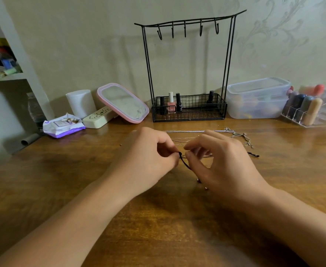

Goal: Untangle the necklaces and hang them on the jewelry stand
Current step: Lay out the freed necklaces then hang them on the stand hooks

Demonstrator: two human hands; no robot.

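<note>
A black wire jewelry stand (189, 26) with several bare hooks rises against the wall, nail polish bottles in its base basket. Silver chain necklaces (233, 134) lie tangled on the wooden table behind my hands. A black cord necklace (184, 162) runs between my hands, and its far end (253, 154) lies to the right. My left hand (148, 158) pinches the cord at its fingertips. My right hand (218, 160) pinches it close beside, with the fingers hiding the rest of the cord. A small metal piece (199, 181) shows below my right hand.
A pink-framed mirror (122, 103), a white cylinder (80, 103), a cream case and a wipes packet (63, 126) stand at the back left. A clear plastic box (256, 99) and an acrylic organizer (308, 110) sit at the back right. Shelves flank the left edge.
</note>
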